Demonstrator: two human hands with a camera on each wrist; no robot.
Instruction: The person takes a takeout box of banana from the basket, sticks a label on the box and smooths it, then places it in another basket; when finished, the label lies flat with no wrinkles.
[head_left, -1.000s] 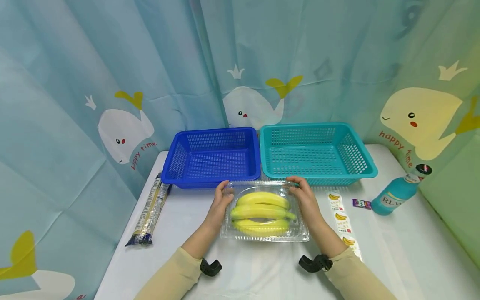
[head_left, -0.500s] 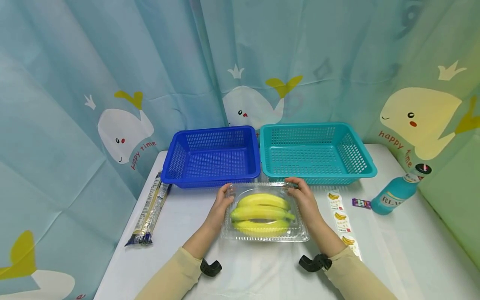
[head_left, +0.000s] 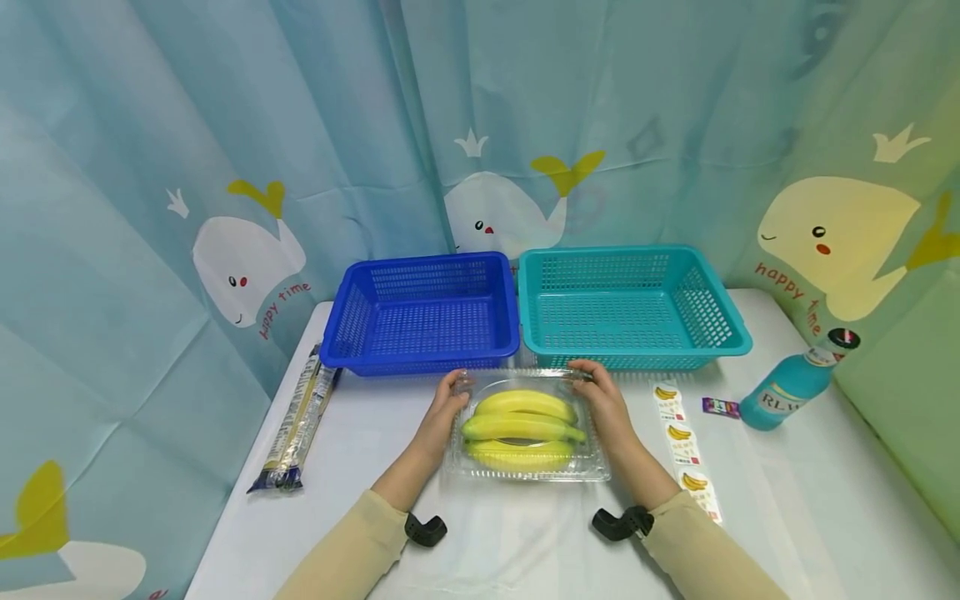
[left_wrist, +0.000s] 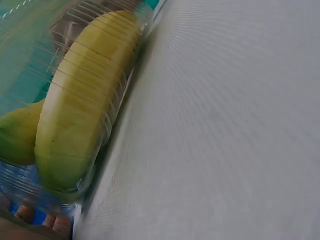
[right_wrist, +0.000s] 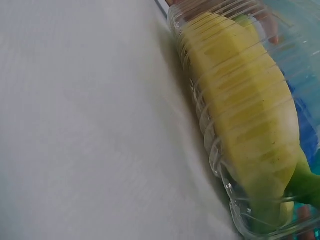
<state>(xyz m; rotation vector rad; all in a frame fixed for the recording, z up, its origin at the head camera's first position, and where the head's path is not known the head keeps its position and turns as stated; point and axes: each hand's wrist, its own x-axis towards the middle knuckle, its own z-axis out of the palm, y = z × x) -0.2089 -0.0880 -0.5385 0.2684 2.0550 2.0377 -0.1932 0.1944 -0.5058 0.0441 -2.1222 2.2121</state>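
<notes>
Watching the head view, I have the left hand and right hand gripping opposite short ends of a clear container, likely for balance, mid-way across the table, long axis parallel to its far edge. The left wrist view shows bananas lying lengthwise inside; the right wrist view, a green stem pointing to the right-hand end.
</notes>
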